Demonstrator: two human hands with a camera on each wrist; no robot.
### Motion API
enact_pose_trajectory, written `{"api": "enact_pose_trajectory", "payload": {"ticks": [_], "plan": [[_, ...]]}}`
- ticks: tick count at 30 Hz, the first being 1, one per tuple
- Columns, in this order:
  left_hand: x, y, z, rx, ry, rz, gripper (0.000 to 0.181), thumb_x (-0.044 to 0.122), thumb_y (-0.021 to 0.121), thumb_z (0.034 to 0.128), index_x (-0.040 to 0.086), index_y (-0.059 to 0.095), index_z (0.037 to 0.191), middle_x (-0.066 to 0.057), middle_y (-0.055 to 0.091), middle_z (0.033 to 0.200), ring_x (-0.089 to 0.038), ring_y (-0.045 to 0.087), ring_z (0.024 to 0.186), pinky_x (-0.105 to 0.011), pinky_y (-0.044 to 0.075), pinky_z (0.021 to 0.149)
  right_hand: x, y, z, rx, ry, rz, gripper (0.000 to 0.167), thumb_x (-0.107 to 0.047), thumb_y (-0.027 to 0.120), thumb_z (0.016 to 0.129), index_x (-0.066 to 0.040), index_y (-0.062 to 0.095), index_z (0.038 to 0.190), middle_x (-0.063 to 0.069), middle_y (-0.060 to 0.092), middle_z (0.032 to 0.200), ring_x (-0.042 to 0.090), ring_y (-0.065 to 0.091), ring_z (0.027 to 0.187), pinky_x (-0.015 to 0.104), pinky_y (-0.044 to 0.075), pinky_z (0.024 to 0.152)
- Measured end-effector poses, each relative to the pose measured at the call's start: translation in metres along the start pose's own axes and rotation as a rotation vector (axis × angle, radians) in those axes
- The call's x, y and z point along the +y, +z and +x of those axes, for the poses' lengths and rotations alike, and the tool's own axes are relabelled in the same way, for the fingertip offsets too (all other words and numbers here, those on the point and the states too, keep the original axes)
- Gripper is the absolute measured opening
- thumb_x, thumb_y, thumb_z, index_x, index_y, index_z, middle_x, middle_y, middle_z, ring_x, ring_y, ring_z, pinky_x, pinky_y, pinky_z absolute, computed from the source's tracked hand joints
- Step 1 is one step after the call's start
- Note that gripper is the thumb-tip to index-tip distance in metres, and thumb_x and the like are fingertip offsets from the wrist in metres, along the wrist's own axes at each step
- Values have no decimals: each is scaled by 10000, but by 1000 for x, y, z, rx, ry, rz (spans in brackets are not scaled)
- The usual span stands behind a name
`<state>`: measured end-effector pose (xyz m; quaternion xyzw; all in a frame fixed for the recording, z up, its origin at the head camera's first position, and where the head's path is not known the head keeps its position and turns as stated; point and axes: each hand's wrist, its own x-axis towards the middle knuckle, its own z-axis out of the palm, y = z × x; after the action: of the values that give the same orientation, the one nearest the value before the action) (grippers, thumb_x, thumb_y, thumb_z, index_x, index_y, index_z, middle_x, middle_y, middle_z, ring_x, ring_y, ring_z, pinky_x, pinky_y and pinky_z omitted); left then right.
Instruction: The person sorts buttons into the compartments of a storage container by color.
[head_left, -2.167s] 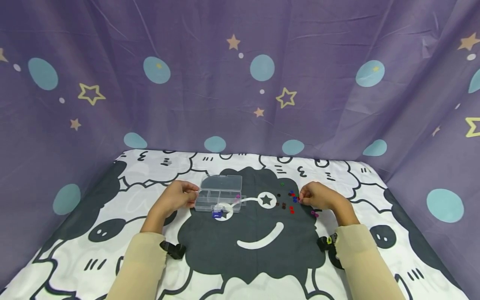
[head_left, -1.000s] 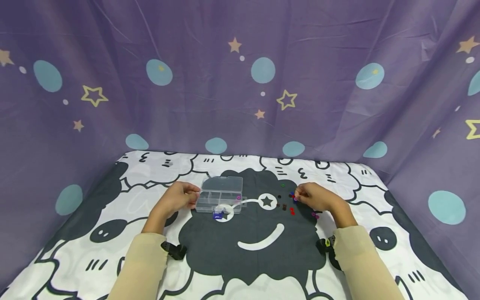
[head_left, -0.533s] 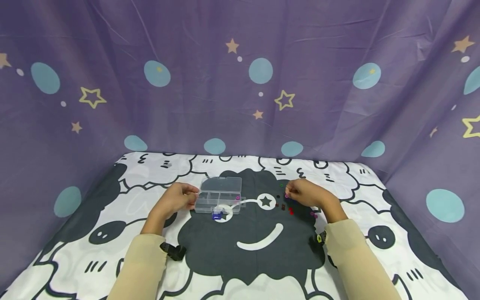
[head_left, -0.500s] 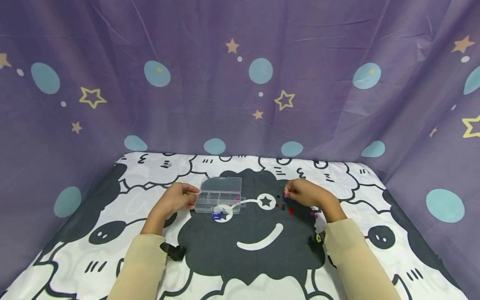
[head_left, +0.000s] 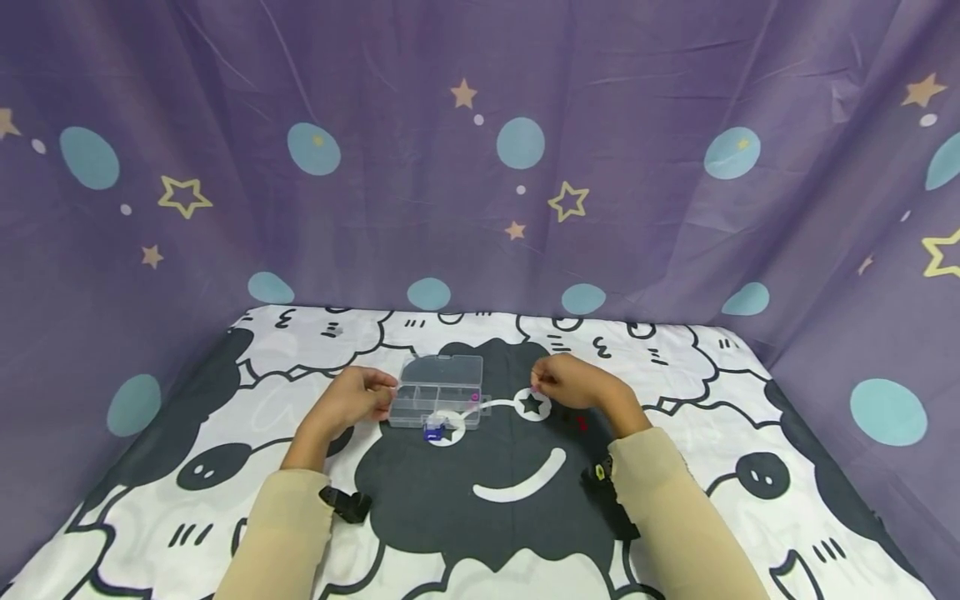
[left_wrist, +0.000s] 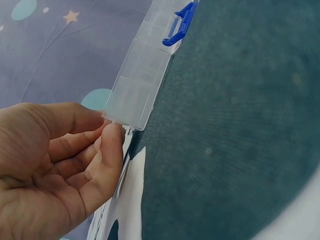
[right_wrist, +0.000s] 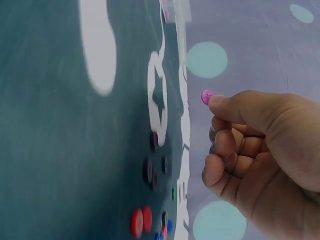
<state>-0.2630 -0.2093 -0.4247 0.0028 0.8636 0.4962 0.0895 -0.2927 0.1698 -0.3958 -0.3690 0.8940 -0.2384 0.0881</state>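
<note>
Right of the box point(head_left: 444, 369), the pink button point(right_wrist: 206, 97) is pinched by the fingers of the right hand point(head_left: 573, 381); the box's left end is gripped by the left hand point(head_left: 356, 393). A light, firm pinch is advised.

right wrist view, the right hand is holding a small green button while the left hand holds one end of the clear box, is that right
Not quite: the button in the right hand is pink, not green, as the right wrist view shows. The left hand does hold one end of the clear box.
</note>
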Motion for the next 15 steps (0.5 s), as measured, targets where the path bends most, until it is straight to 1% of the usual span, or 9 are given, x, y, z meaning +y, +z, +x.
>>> {"api": "enact_pose_trajectory", "payload": {"ticks": [5, 10, 15], "plan": [[-1, 1, 0, 3, -5, -1, 245, 74, 627, 1016, -51, 671, 1223, -142, 656, 936, -178, 655, 769, -306, 618, 690, -11, 4, 12, -12, -9, 7, 173, -6, 516, 1017, 2, 669, 936, -17, 582, 799, 71, 447, 644, 238, 410, 608], [0, 1, 0, 4, -4, 5, 242, 71, 628, 1015, -52, 673, 1218, -141, 660, 948, -174, 654, 777, -301, 617, 691, -21, 8, 22, -24, -2, 9, 173, 9, 514, 1007, 4, 672, 935, -16, 577, 786, 61, 441, 617, 220, 392, 573], [-1, 1, 0, 2, -5, 5, 245, 70, 626, 1015, -52, 672, 1222, -142, 660, 955, -173, 657, 783, -302, 619, 696, -31, 15, 32, -21, -10, -3, 157, 2, 527, 1006, -3, 672, 945, -33, 563, 778, 59, 453, 624, 221, 404, 584]]}}
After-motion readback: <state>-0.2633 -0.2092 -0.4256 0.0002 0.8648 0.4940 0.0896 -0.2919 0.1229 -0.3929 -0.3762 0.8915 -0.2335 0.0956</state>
